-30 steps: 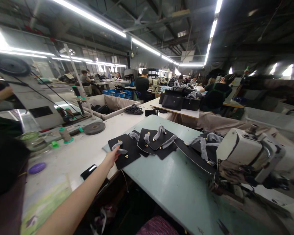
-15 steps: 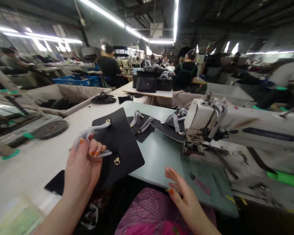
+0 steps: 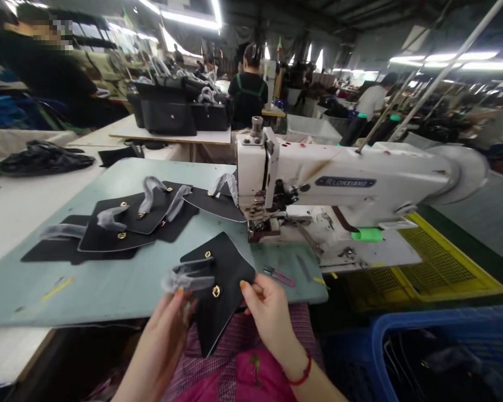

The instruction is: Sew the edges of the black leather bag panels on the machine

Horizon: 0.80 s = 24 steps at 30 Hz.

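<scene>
The panel (image 3: 228,268) is a flat piece of black leather with a rounded far edge. It lies tilted at the near edge of the table (image 3: 109,285), at 6 o'clock in the view, and its lower end hangs off over the person's lap. A handle (image 3: 188,276) wrapped in grey film crosses its left part, fixed by a small gold ring. A gold clasp (image 3: 216,291) sits near its middle.

The left hand (image 3: 167,329) comes up from 7 o'clock with its fingers curled about the handle and the panel's left edge. The right hand (image 3: 268,312), at 5 o'clock, pinches the right edge between thumb and fingertips.

A pile (image 3: 121,226) of like panels with wrapped handles lies at 10 o'clock, well apart from the held one. The sewing machine (image 3: 318,178) stands from 12 to 2 o'clock, with its needle end just beyond the panel's far edge. Pink-handled snips (image 3: 279,274) lie just right of the panel, near the right hand. A yellow tray (image 3: 448,262) is at 3 o'clock and a blue crate (image 3: 402,335) at 4 o'clock. Finished black bags (image 3: 171,111) stand on a farther table at 11 o'clock. A person (image 3: 248,92) in black sits beyond them, back turned.
</scene>
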{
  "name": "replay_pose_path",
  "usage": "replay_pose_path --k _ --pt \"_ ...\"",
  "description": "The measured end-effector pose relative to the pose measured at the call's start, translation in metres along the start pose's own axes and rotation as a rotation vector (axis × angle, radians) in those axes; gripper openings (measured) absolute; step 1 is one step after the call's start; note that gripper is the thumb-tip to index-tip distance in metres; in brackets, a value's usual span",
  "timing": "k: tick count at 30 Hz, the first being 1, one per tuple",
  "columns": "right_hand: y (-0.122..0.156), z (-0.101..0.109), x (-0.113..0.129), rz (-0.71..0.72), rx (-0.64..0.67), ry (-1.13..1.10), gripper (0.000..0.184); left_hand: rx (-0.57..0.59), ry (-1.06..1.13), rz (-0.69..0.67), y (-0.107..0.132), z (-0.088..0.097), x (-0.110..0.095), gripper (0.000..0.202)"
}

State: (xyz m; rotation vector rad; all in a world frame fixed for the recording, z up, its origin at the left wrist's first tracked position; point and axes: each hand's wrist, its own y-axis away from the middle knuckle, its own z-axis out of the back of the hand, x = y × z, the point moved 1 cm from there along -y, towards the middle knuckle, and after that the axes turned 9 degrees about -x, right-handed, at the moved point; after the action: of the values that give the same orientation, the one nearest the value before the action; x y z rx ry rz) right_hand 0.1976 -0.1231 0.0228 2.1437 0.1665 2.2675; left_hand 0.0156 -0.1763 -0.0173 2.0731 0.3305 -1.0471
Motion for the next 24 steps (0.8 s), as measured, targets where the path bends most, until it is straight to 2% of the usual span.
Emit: replay_pose_path --k 2,5,7,9,12,14,18,21,24 --pt "-0.001 0.003 0.001 0.076 -0.006 0.109 0.036 -0.043 -0.085 0.161 0.006 0.017 0.028 0.032" --pt "0.003 0.003 0.005 0.147 0.017 0.236 0.035 0.087 -0.047 0.373 0.018 0.018 0.046 0.039" --pt "0.008 0.0 0.007 0.181 0.06 0.291 0.034 0.231 0.051 0.443 0.024 0.003 0.044 0.043" --pt "0.013 -0.003 0.01 0.212 0.116 0.326 0.033 0.323 0.143 0.487 0.026 -0.016 0.038 0.046" --pt "0.019 -0.006 0.012 0.256 0.176 0.365 0.031 0.364 0.233 0.556 0.026 -0.04 0.035 0.055" --pt "0.019 -0.006 0.012 0.277 0.184 0.37 0.028 0.297 0.253 0.529 0.025 -0.048 0.036 0.054" --pt "0.012 -0.003 0.015 0.237 0.176 0.335 0.03 0.025 0.188 0.327 0.018 -0.053 0.029 0.038" --pt "0.0 0.0 0.021 0.179 0.23 0.248 0.041 -0.005 0.106 0.144 0.007 -0.056 0.012 0.042" --pt "-0.016 0.0 0.024 0.118 0.294 0.147 0.045 0.017 0.002 0.041 -0.01 -0.063 -0.008 0.048"
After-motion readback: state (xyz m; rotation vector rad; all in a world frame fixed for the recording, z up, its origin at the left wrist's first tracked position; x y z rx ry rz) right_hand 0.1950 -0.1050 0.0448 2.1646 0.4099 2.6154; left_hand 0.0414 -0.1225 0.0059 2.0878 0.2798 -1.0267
